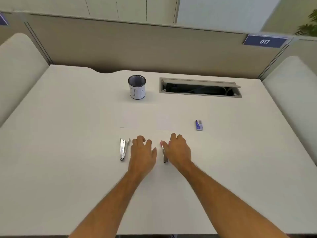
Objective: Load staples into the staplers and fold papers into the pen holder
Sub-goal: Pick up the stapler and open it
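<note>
**Reaching over two staplers on a white tabletop**

Reading the head view from the back, a blue plate on the partition carries the number 017 in white. Below it, on the white tabletop, stands a mesh pen holder wrapped in a white label with hand-drawn dark strokes too loose to read as letters. To its right an open cable hatch is sunk into the surface, with dark wiring inside. Nearer the person lie two small white sheets of paper, side by side and apart, almost the same shade as the surface. Well to their right sits a small blue staple box; its print is too small to make out.

Closest to the person are the staplers. A silver stapler lies flat with its top swung open, just left of the left hand. That hand hovers palm down, its fingers loosely curled and slightly spread, holding nothing and not touching the stapler. The right hand covers most of a second stapler, of which a pink front end and a metal rail show at the hand's left edge. Its fingers are curled downward over the stapler, but whether they actually pinch it cannot be told. Pale padded seat backs flank the tabletop on both sides.
</note>
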Demonstrator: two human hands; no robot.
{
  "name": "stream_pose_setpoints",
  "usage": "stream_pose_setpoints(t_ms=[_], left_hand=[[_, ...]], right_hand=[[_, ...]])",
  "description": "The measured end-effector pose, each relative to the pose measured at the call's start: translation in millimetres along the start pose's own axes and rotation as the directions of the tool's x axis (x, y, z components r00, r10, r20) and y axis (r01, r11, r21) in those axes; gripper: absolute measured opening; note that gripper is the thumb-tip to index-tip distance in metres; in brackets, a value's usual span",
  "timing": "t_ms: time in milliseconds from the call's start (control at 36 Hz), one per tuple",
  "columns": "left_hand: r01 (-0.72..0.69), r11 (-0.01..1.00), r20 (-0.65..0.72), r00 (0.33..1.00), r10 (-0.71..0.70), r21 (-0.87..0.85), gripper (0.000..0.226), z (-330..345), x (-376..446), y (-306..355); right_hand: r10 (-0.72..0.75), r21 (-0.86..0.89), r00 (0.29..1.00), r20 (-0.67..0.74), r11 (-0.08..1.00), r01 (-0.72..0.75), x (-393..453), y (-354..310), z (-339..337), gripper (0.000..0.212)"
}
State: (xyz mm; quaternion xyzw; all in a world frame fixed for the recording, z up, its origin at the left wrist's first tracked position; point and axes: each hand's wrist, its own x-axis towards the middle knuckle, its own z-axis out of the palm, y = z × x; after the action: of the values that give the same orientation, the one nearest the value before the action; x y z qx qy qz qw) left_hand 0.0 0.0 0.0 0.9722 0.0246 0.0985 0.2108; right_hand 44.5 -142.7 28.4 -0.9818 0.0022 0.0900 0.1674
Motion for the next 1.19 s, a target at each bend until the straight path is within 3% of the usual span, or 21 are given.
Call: stream_pose_setpoints(t_ms=[111, 250, 417, 583, 722, 806, 889, 1028, 1194], left_hand=[[0.116, 0.979, 0.168, 0.982, -0.088, -0.168, 0.033, 12.0, -7.0, 16.7], [0.211, 0.953, 0.237, 0.959, -0.159, -0.216, 0.033, 27.2, -9.1, 29.4], [0.2, 0.936, 0.268, 0.956, -0.121, -0.29, 0.026, 42.8, -6.9, 42.7], [0.365, 0.753, 0.255, 0.93, -0.266, -0.548, 0.016, 38.5, -0.6, 52.2], [0.419, 0.653, 0.275, 0.908, -0.317, -0.632, 0.007, 29.4, 2.8, 50.9], [0.422, 0.6, 0.263, 0.904, -0.338, -0.679, 0.018, 23.1, 1.8, 47.6], [0.407, 0.609, 0.268, 0.912, -0.31, -0.681, 0.039, 17.9, 0.2, 41.7], [0.346, 0.655, 0.271, 0.938, -0.217, -0.672, 0.051, 6.8, -2.2, 36.7], [0.272, 0.709, 0.238, 0.96, -0.15, -0.651, 0.048, -1.7, 3.3, 31.4]], right_hand=[[0.075, 0.078, 0.997, 0.035, 0.994, -0.077, -0.3, 5.2, 3.7, 0.044], [0.163, 0.293, 0.984, 0.069, 0.94, -0.176, -1.5, 13.8, 10.1, 0.035], [0.189, 0.43, 0.978, 0.09, 0.878, -0.21, -0.9, 16.0, 15.4, 0.022], [0.202, 0.582, 0.973, 0.112, 0.78, -0.229, -3.7, 14.8, 17.4, 0.018], [0.186, 0.706, 0.979, 0.088, 0.682, -0.193, -9.6, 15.9, 20.7, 0.032], [0.177, 0.769, 0.98, 0.086, 0.614, -0.178, -12.8, 16.8, 19.1, 0.029], [0.15, 0.804, 0.986, 0.075, 0.576, -0.148, -10.7, 23.4, 19.3, 0.025], [0.032, 0.838, 0.998, 0.057, 0.542, -0.065, -8.6, 27.2, 5.5, 0.049], [-0.1, 0.762, 0.992, 0.073, 0.648, 0.009, -8.0, 24.3, -7.2, 0.026]])
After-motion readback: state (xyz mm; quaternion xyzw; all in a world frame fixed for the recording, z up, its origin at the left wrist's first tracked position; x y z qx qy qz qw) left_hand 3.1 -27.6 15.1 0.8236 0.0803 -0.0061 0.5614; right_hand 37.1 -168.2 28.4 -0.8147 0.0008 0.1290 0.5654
